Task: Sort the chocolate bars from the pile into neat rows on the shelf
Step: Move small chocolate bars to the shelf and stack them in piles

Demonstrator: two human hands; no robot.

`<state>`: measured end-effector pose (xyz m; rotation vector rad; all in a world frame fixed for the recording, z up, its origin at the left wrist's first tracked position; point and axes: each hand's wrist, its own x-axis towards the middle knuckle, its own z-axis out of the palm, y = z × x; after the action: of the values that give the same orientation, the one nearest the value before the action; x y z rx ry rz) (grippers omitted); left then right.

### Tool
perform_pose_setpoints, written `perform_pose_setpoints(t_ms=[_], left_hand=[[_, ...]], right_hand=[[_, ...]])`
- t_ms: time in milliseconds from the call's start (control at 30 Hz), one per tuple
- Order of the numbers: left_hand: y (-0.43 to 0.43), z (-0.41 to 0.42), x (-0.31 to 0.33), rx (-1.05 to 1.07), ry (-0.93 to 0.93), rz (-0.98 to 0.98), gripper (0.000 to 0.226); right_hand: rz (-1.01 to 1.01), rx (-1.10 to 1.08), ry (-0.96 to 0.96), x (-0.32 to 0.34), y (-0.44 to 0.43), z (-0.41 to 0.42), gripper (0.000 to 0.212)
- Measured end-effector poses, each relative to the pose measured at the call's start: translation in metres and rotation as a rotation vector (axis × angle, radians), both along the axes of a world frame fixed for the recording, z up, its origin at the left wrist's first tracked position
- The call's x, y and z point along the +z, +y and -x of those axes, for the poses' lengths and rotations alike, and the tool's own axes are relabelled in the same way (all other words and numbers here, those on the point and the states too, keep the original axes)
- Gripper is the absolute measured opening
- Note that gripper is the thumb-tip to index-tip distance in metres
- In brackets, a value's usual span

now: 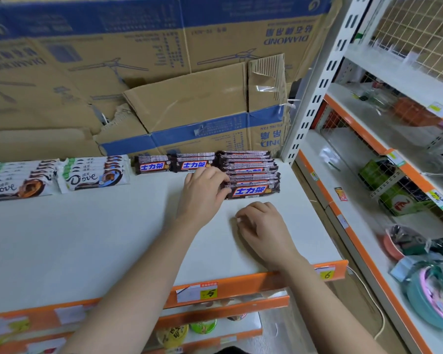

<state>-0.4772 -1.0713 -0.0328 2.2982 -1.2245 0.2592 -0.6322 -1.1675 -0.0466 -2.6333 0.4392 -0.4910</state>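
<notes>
On the white shelf (87,238), a row of several brown Snickers bars (251,175) runs front to back at the right. Two shorter stacks of the same bars (152,164) (195,163) lie at the back. Two rows of white Dove bars (18,182) (95,173) lie at the left. My left hand (202,192) rests against the left ends of the right-hand Snickers row, its fingers touching the front bar. Just in front of that row my right hand (261,228) lies on the shelf, fingers curled, with nothing visible in it.
Cardboard boxes (164,80) stand behind the shelf. A white upright post (315,93) bounds the shelf on the right. Orange price strips (241,282) line the front edge. To the right another shelving unit (384,149) holds green boxes and plastic bowls.
</notes>
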Motion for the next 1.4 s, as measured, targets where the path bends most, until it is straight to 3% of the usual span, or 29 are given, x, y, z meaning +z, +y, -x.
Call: perform_pose_setpoints(t_ms=[233,433,600,800,900,1100,1400], left_hand=[[0.138,-0.044,0.005,0.206,0.051,-0.111,0.021],[0.313,-0.075,0.003,0.409,0.085,-0.074,0.02],[0.461,-0.091,0.013,0.535,0.112,-0.053,0.034],[0.605,-0.099,0.018,0.745,0.119,0.032,0.023],[0.661,-0.105,0.016,0.821,0.15,0.112,0.028],[0.753,-0.135,0.007,0.965,0.144,0.08,0.026],[0.874,-0.248,0.024,1.008,0.16,0.053,0.023]], right_hand=[[-0.014,0.198,-0.031,0.02,0.09,-0.07,0.022],[0.05,0.434,-0.035,0.025,0.234,-0.147,0.022],[-0.003,0.521,-0.064,0.034,0.362,-0.205,0.023],[-0.016,0.677,-0.097,0.044,0.497,-0.262,0.02],[-0.014,0.751,-0.095,0.045,0.552,-0.291,0.02],[-0.032,0.86,-0.079,0.041,0.652,-0.355,0.021],[-0.032,0.865,0.015,0.032,0.77,-0.489,0.024]])
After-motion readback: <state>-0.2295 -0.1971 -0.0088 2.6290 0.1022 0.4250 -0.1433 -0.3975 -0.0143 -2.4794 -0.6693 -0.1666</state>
